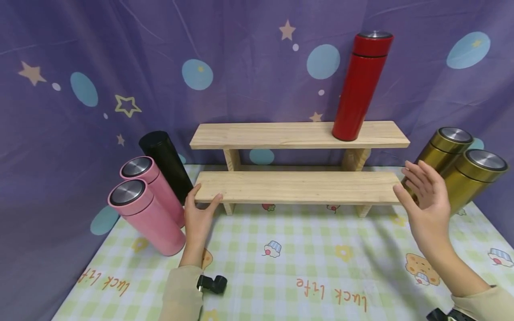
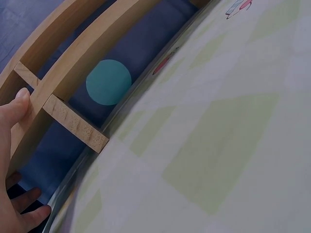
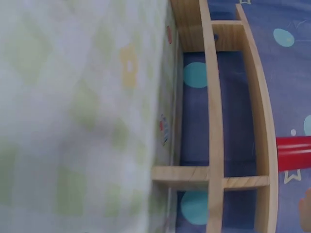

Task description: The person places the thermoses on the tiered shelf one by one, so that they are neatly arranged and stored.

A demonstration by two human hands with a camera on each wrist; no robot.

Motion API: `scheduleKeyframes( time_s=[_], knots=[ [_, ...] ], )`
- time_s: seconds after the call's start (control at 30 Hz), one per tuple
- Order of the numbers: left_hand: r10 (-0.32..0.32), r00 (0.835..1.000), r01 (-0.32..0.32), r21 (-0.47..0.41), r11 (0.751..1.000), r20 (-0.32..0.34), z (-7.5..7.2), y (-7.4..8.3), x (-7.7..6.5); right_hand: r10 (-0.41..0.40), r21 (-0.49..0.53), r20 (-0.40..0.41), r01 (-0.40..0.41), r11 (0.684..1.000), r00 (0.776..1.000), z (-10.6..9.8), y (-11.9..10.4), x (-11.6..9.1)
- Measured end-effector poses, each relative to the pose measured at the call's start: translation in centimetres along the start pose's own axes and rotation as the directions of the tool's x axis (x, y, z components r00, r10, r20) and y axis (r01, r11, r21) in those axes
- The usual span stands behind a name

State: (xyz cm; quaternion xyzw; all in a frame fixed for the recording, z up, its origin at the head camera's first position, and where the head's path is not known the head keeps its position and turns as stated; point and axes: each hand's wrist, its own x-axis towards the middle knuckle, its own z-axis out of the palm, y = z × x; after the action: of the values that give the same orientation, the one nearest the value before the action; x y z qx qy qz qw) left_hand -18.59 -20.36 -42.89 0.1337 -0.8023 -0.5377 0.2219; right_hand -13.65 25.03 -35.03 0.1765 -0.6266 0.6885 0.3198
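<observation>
A two-step wooden shelf (image 1: 297, 186) stands in the middle of the table. My left hand (image 1: 198, 225) is at the left end of its lower board, thumb against the front edge and fingers spread past the end. The left wrist view shows that thumb (image 2: 20, 104) on the wood, with the other fingers (image 2: 31, 208) lower down. My right hand (image 1: 431, 209) is raised beside the board's right end, fingers extended and holding nothing. Just a bit of it (image 3: 306, 208) enters the right wrist view. A red thermos bottle (image 1: 361, 87) stands on the upper board, toward the right.
Two pink thermos bottles (image 1: 154, 218) and a black bottle (image 1: 166, 162) stand left of the shelf. Two gold thermos bottles (image 1: 467, 183) are at the right, partly behind my right hand. A checked cloth (image 1: 321, 254) covers the table, and a purple curtain (image 1: 249, 40) hangs behind.
</observation>
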Motion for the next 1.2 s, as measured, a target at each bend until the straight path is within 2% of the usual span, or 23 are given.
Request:
scheduleKeyframes(
  time_s=[0.17, 0.43, 0.57, 0.67, 0.77, 1.0, 1.2],
  knots=[
    [-0.002, 1.000, 0.002, -0.002, 1.000, -0.001, 0.0, 0.0, 0.0, 0.070, -0.092, -0.040, -0.073, 0.993, 0.997, -1.3, -0.4, -1.1],
    [0.001, 1.000, -0.001, 0.007, 1.000, -0.006, 0.0, -0.1, 0.0, 0.144, -0.148, -0.096, -0.157, 0.976, 0.985, -3.2, -0.4, -2.5],
    [-0.002, 1.000, 0.002, 0.008, 1.000, 0.001, 0.0, -0.1, 0.0, 0.165, -0.287, -0.119, -0.193, 0.938, 0.979, -4.4, -0.3, -3.1],
    [-0.003, 1.000, 0.003, 0.004, 1.000, 0.006, -0.1, -0.1, 0.0, 0.159, -0.440, -0.129, -0.201, 0.875, 0.979, -5.2, -0.2, -3.4],
    [-0.004, 1.000, 0.004, 0.003, 1.000, 0.008, -0.1, 0.0, 0.0, 0.155, -0.525, -0.137, -0.204, 0.826, 0.978, -6.0, -0.2, -3.7],
    [-0.007, 1.000, 0.007, 0.002, 1.000, 0.006, -0.1, 0.0, 0.0, 0.147, -0.551, -0.171, -0.219, 0.805, 0.974, -7.6, -0.2, -4.2],
    [-0.008, 1.000, 0.008, 0.007, 1.000, 0.008, -0.1, 0.0, -0.1, 0.172, -0.567, -0.245, -0.285, 0.772, 0.954, -8.6, 0.1, -4.3]
  ],
)
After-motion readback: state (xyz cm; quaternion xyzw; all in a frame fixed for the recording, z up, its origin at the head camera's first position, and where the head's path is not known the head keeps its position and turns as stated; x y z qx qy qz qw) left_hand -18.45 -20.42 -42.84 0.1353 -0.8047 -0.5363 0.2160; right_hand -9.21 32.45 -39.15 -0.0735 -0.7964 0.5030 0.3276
